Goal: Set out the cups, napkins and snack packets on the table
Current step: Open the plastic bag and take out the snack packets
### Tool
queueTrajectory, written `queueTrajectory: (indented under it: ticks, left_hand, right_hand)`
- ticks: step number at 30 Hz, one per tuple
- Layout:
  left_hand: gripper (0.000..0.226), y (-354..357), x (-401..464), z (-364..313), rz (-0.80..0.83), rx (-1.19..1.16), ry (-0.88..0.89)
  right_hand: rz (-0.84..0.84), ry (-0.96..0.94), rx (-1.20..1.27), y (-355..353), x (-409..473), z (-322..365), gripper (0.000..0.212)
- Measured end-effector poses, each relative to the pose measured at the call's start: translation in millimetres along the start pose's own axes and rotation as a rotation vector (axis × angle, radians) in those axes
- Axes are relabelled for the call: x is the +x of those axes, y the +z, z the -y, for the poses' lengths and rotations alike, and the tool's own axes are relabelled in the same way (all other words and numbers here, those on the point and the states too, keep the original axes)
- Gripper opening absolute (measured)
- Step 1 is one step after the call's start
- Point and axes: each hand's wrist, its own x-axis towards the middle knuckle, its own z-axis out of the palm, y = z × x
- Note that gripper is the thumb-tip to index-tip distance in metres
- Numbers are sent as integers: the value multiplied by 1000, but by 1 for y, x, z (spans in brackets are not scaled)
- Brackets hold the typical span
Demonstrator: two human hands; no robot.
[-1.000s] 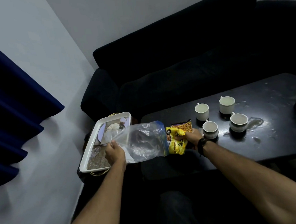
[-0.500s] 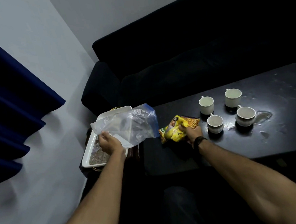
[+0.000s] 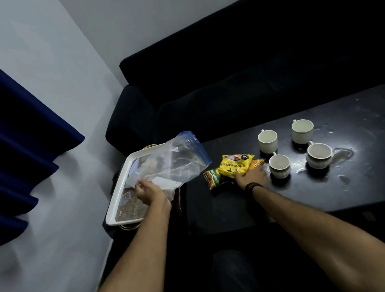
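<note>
We see left hand (image 3: 147,192) pinching a crinkly clear plastic zip bag (image 3: 175,163) over the white rectangular tray (image 3: 122,188). Right hand (image 3: 252,176), fingers flat, presses glossy yellow snack packets (image 3: 233,167) near the dark table's (image 3: 324,187) left edge, beside four round white ceramic cups (image 3: 279,165).

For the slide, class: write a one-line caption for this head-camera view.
Right hand sets snack packets on the dark table beside four cups; left hand holds a clear zip bag over a white tray.

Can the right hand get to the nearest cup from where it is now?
Probably yes: the right hand rests on the snack packets, and the nearest cup stands just beside it on the table, with nothing between.
</note>
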Motion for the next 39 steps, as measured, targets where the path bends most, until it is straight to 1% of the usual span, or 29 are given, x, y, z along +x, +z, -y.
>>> queueTrajectory:
  ticks: [2, 4, 6, 8, 9, 10, 12, 13, 15, 16, 18, 20, 22, 23, 24, 26, 27, 28, 29, 30, 32, 33, 34, 35, 39]
  left_hand:
    - [28, 4, -7, -2, 42, -42, -44]
    - [25, 7, -12, -4, 44, -59, -64]
    - [27, 7, -15, -8, 23, -78, -60]
    - [29, 7, -17, -15, 0, -98, -23]
    - [29, 6, -19, -19, -1, -117, -4]
    - [31, 6, -20, -23, 7, -138, 5]
    - [33, 5, -26, -29, 56, -176, -17]
    - [32, 4, -29, -30, 101, -203, -51]
    - [29, 3, -36, -30, 215, -246, -141]
    - [27, 2, -39, -30, 270, -253, -176]
    - [21, 0, -43, -28, 371, -234, -196]
    - [16, -3, -45, -26, 471, -173, -175]
    - [11, -7, -48, -22, 540, -61, -137]
    - [8, -8, -49, -20, 559, -3, -120]
    - [8, -10, -51, -19, 581, 49, -102]
    - [18, -12, -55, -17, 631, 131, -75]
    - [28, -12, -57, -16, 657, 187, -73]
    - [38, -11, -59, -15, 677, 258, -81]
    - [50, -10, -61, -15, 682, 321, -93]
    - [63, -8, -63, -16, 652, 361, -105]
    - [88, -6, -66, -22, 500, 386, -99]
    - [95, -6, -66, -28, 428, 392, -58]
    - [96, -5, -66, -35, 395, 386, -1]
    - [94, -3, -65, -43, 404, 368, 52]
    - [80, 9, -63, -75, 497, 312, 202]
  right_hand:
    - [-80, -154, -208, 0, -8, 7, 109]
    - [-90, -210, -289, -3, -13, 16, 109]
    - [-109, -272, -263, -8, -16, 24, 101]
    - [-130, -382, -125, -14, -21, 33, 92]
    - [-72, -398, 1, -18, -24, 39, 93]
    - [46, -368, 138, -21, -28, 46, 99]
    - [350, -251, 365, -27, -36, 59, 114]
    - [476, -202, 446, -30, -39, 65, 120]
    - [639, -129, 622, -33, -46, 72, 124]
    - [666, -107, 711, -34, -49, 75, 122]
    - [635, -113, 875, -38, -51, 79, 111]
    - [558, -166, 1010, -48, -51, 82, 93]
    - [524, -225, 1069, -62, -52, 84, 89]
    - [524, -256, 1074, -70, -54, 86, 85]
    - [524, -294, 1068, -77, -56, 87, 75]
    - [506, -359, 1054, -85, -54, 89, 47]
    - [479, -371, 1062, -88, -52, 90, 37]
    - [445, -374, 1071, -91, -51, 92, 34]
    - [411, -373, 1069, -94, -50, 93, 37]
    - [382, -378, 1055, -98, -50, 95, 41]
    - [365, -414, 1018, -106, -50, 97, 45]
    - [379, -437, 997, -110, -50, 97, 45]
    - [401, -463, 972, -115, -51, 97, 45]
    - [427, -491, 946, -120, -52, 97, 45]
    - [599, -554, 849, -130, -54, 96, 50]
